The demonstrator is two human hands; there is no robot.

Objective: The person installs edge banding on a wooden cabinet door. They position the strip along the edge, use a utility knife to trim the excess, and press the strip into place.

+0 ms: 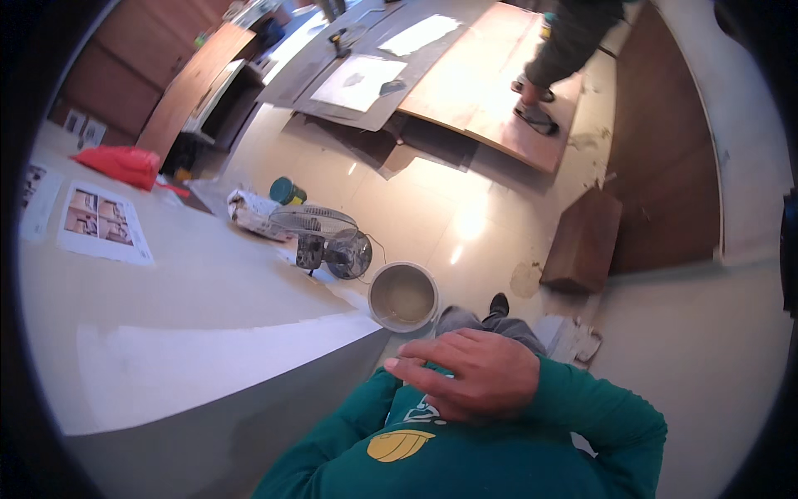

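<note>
We hold our right hand [478, 374] across the front of our green shirt [465, 457], its fingers loosely bent and pointing left; its palm is turned from view, so we cannot tell whether it grips anything. Our left sleeve [332, 428] runs up behind it, where the left hand is hidden, and we cannot tell whether the two hands touch. The round grey bucket [382, 287], nearest to our hands, stands on the floor [416, 200] by the foot of the wall's [208, 266] white corner strip [233, 353]; something pale lies inside it. Near its left rim is a fan [345, 254], and beyond that a white bag [253, 214] and a green tub [287, 191]. Across the floor, a co-worker [573, 58] stands near the right edge of a wooden board [490, 108], and a brown box [582, 241] sits beside a brown panel [665, 150].
</note>
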